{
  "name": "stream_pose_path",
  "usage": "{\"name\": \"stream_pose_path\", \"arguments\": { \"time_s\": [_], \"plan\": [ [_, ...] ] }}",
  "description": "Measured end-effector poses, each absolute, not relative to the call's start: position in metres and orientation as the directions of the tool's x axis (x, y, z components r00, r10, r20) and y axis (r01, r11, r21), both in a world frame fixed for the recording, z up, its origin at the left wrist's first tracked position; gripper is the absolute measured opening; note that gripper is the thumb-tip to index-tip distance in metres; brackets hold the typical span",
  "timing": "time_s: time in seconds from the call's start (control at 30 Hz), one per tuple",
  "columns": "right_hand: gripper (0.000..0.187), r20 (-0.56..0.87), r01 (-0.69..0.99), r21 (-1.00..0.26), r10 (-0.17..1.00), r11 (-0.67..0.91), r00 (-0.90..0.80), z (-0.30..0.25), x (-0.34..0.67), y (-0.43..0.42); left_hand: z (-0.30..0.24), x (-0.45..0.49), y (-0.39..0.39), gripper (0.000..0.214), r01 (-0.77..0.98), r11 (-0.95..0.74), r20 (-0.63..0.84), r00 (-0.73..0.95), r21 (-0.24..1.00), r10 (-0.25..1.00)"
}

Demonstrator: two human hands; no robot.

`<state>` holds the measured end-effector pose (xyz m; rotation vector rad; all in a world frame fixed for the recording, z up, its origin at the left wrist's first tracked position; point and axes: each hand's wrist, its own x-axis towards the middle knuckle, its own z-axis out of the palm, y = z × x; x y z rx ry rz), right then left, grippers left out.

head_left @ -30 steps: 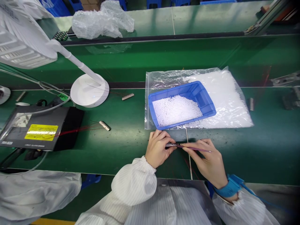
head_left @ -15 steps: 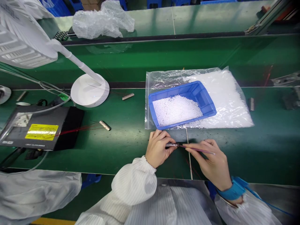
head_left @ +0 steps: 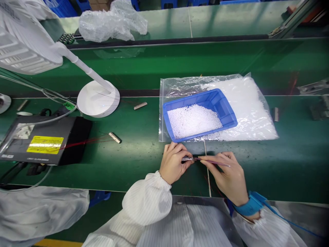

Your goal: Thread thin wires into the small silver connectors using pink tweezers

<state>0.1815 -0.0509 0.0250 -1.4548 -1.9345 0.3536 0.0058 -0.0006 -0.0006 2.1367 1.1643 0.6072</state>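
Observation:
My left hand [head_left: 174, 162], closed in a pinch, holds a small dark connector-like strip [head_left: 187, 159] with a row of light dots along it. Its far side is hidden by my fingers. Between the fingertips of my right hand [head_left: 227, 173] is a slim pinkish pointed tool [head_left: 218, 163], its tip at the right end of the strip. Whether tip and strip touch is too small to tell. Fine red wires hang below my hands. Just beyond my fingers stands a blue bin [head_left: 200, 134] partly filled with small white beads [head_left: 192, 120].
Under the bin lies a clear bag [head_left: 254, 113] of white material. Small metal strips [head_left: 114, 137] with thin wires lie to the left. A white lamp base [head_left: 99, 103] and a black box [head_left: 46, 140] with a yellow label stand further left. A blue wrist strap [head_left: 250, 204] trails a cord.
My right hand has shifted slightly left, bringing the pinkish tool further over the strip's end. My left hand and the strip stay in place.

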Motion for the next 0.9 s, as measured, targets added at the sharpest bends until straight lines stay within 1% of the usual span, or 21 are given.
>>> {"name": "stream_pose_path", "arguments": {
  "time_s": [0.43,0.67,0.9],
  "plan": [
    [0.019,0.342,0.749,-0.573,0.928,0.333,-0.150,0.0299,0.1837,-0.0534,-0.0032,0.0064,-0.0008,0.017,0.569,-0.425,0.117,0.498,0.703,0.860],
    [0.014,0.325,0.769,-0.563,0.937,0.301,-0.128,0.0323,0.1883,-0.0528,-0.0004,0.0060,-0.0005,0.018,0.577,-0.416,0.094,0.505,0.703,0.858],
    [0.015,0.338,0.763,-0.571,0.934,0.303,-0.118,0.0320,0.1875,-0.0523,0.0000,0.0058,-0.0005,0.017,0.585,-0.414,0.082,0.509,0.697,0.857]
  ]
}}
